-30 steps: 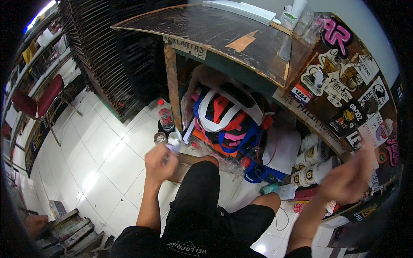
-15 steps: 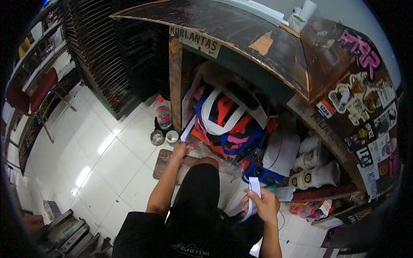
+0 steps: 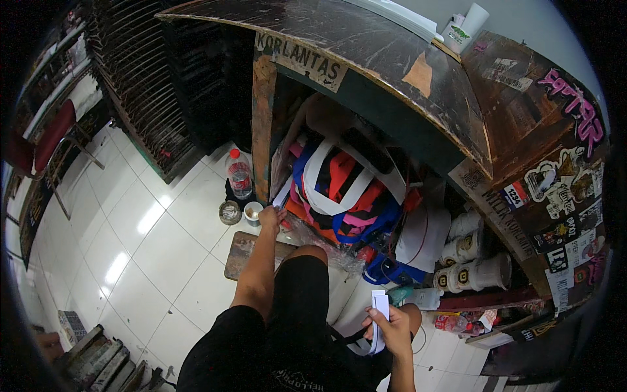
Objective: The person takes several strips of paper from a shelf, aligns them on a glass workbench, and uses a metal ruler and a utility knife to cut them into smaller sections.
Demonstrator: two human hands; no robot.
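Observation:
My left hand [image 3: 269,218] reaches to the opening under the wooden desk, fingers pinched at the lower end of a white strip [image 3: 282,195]. That strip leans beside a heap of coloured fabric bands [image 3: 343,176] in red, blue, pink, black and white. Crumpled clear plastic [image 3: 320,242] lies below the heap. Over my right knee, my right hand [image 3: 392,332] is closed around flat white strips [image 3: 379,320], thumb on top; the lower ends hang beneath the fingers. How many strips it holds is hard to tell.
Left of the desk post stand a red-capped bottle [image 3: 240,175], a small round tin [image 3: 230,212] and a white cup [image 3: 253,212]. A wooden board [image 3: 243,253] lies by my left forearm. White tubs [image 3: 480,273] fill the right shelf. Slatted racks [image 3: 130,85] and a red chair [image 3: 52,140] stand left.
My view has shifted closer to the desk. My left hand stays at the white strip by the heap, while the strips in my right hand have tilted slightly and sit lower in view.

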